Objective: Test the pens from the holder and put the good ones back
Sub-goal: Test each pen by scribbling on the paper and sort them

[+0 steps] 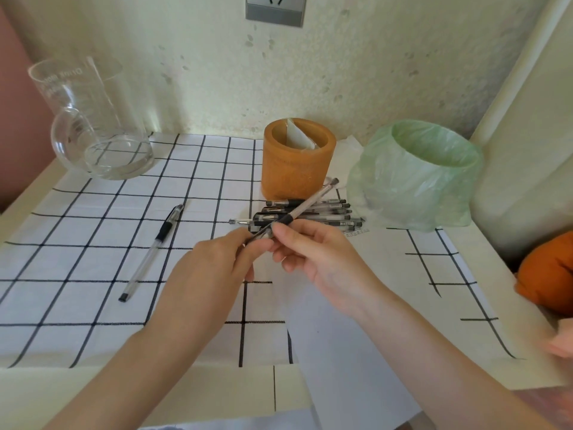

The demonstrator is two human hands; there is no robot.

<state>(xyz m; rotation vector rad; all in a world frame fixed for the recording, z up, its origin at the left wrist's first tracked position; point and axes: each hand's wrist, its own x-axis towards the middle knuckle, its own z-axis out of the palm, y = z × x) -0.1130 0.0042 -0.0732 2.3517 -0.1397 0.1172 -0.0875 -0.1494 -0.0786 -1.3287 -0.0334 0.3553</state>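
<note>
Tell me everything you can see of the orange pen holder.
The pen holder is a thick-walled cylinder, orange-brown, looking like wood or bamboo. It stands upright at the back of the checked cloth. No pens show inside, only a pale folded packet leaning against its inner wall. A pile of pens lies in front of its base, and a green-bagged bin sits to its right. The left hand and right hand do not touch it.

Left hand (217, 259) and right hand (313, 259) were bare. Left forearm (148, 352) and right forearm (434, 346) were slender, uncovered to the frame edge. Pale cloth (173, 427) showed at bottom edge, possibly a garment.
</note>
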